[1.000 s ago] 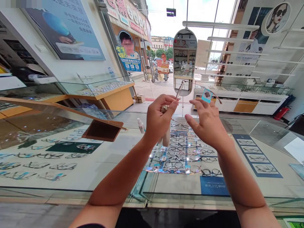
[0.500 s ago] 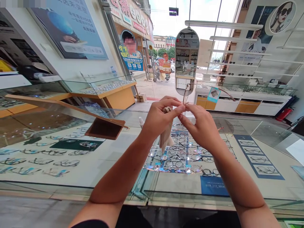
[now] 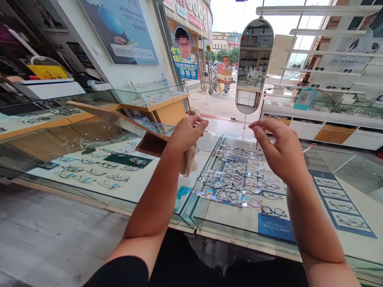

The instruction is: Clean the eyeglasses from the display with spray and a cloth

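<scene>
Pinching thin-rimmed eyeglasses [image 3: 305,99] by one edge, right hand [image 3: 279,147] has thumb and index fingertips close together, other fingers loosely bent; eyeglasses extend toward 1 o'clock from it, raised above display counter [image 3: 239,218]. Left hand [image 3: 189,133], at 9 o'clock from right, has fingers curled closed round pale cloth [image 3: 189,160], hanging toward 6 o'clock. Rows of frames [image 3: 236,185] lie at 8 o'clock from right hand, oval mirror [image 3: 254,61] at 11 o'clock.
</scene>
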`<move>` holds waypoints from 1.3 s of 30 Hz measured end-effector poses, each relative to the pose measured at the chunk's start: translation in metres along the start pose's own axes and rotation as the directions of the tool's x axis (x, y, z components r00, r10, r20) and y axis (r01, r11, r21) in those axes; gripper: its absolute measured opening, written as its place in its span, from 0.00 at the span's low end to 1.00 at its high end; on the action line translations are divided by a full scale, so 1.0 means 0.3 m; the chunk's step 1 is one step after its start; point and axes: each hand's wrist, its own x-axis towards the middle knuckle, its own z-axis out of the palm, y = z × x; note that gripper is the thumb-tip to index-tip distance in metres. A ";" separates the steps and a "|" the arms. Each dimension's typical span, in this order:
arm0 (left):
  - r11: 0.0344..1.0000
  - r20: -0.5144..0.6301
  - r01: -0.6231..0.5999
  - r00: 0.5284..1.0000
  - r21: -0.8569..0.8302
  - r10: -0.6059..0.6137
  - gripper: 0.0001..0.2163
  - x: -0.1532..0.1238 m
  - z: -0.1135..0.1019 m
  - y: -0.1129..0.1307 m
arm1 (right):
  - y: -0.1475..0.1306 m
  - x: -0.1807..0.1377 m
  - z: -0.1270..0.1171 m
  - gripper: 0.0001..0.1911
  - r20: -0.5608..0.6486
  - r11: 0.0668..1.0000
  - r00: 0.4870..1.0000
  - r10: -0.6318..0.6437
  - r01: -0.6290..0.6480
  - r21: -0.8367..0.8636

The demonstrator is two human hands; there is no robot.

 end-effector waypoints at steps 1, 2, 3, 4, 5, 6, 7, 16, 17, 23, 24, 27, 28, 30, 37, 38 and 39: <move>0.996 0.009 0.068 0.998 0.055 -0.068 0.13 0.012 0.012 -0.051 | 0.000 -0.001 -0.001 0.15 -0.003 1.000 1.000 -0.006 0.006 -0.002; 0.986 -0.005 0.130 0.991 0.099 -0.131 0.15 0.022 0.024 -0.104 | 0.000 -0.002 -0.003 0.15 -0.005 1.000 1.000 -0.011 0.011 -0.007; 0.970 -0.037 0.194 0.981 0.147 -0.191 0.17 0.031 0.038 -0.156 | -0.001 -0.003 -0.005 0.15 -0.006 1.000 1.000 -0.014 0.014 -0.014; 0.947 -0.069 0.254 0.967 0.196 -0.245 0.19 0.039 0.052 -0.205 | -0.001 -0.004 -0.007 0.15 -0.007 1.000 1.000 -0.015 0.015 -0.019; 0.925 -0.078 0.309 0.951 0.223 -0.299 0.23 0.048 0.065 -0.249 | -0.002 -0.005 -0.010 0.15 -0.007 1.000 1.000 -0.016 0.016 -0.023; 0.909 -0.069 0.351 0.936 0.226 -0.344 0.28 0.057 0.080 -0.287 | -0.002 -0.006 -0.012 0.15 -0.007 1.000 1.000 -0.018 0.018 -0.026; 0.907 -0.068 0.362 0.932 0.213 -0.356 0.32 0.066 0.095 -0.320 | -0.002 -0.007 -0.014 0.15 -0.009 0.999 1.000 -0.021 0.021 -0.027; 0.942 -0.052 0.335 0.941 0.015 -0.334 0.18 0.127 0.256 -0.484 | 0.011 -0.005 -0.003 0.15 0.033 0.999 0.999 -0.004 0.005 -0.034; 0.942 -0.050 0.336 0.940 -0.018 -0.337 0.13 0.131 0.267 -0.495 | 0.015 -0.003 0.000 0.16 0.042 0.999 0.999 -0.005 0.006 -0.031; 0.899 -0.085 0.284 0.941 -0.335 -0.329 0.08 0.146 0.299 -0.484 | 0.052 0.015 0.012 0.16 0.083 1.000 0.996 0.027 -0.027 -0.002; 0.878 -0.075 0.261 0.946 -0.401 -0.316 0.07 0.146 0.300 -0.471 | 0.059 0.018 0.015 0.16 0.089 0.999 0.995 0.038 -0.039 0.011; 0.801 -0.053 0.189 0.963 -0.569 -0.265 0.08 0.139 0.294 -0.426 | 0.077 0.024 0.023 0.16 0.109 0.997 0.993 0.053 -0.059 0.049; 0.777 -0.056 0.167 0.966 -0.607 -0.251 0.09 0.135 0.288 -0.412 | 0.080 0.026 0.026 0.16 0.114 0.997 0.992 0.054 -0.061 0.055; 0.739 -0.068 0.125 0.972 -0.663 -0.225 0.10 0.124 0.273 -0.385 | 0.083 0.027 0.031 0.16 0.123 0.996 0.991 0.052 -0.060 0.062; 0.653 -0.015 0.054 0.995 -0.755 -0.099 0.15 0.063 0.211 -0.261 | 0.082 0.033 0.034 0.15 0.159 0.993 0.986 0.051 -0.068 0.098; 0.644 -0.002 0.044 0.998 -0.764 -0.069 0.18 0.057 0.205 -0.232 | 0.083 0.035 0.032 0.15 0.164 0.991 0.985 0.051 -0.070 0.114; 0.631 0.016 0.031 0.999 -0.775 -0.029 0.21 0.053 0.200 -0.198 | 0.085 0.037 0.029 0.16 0.169 0.989 0.984 0.051 -0.073 0.131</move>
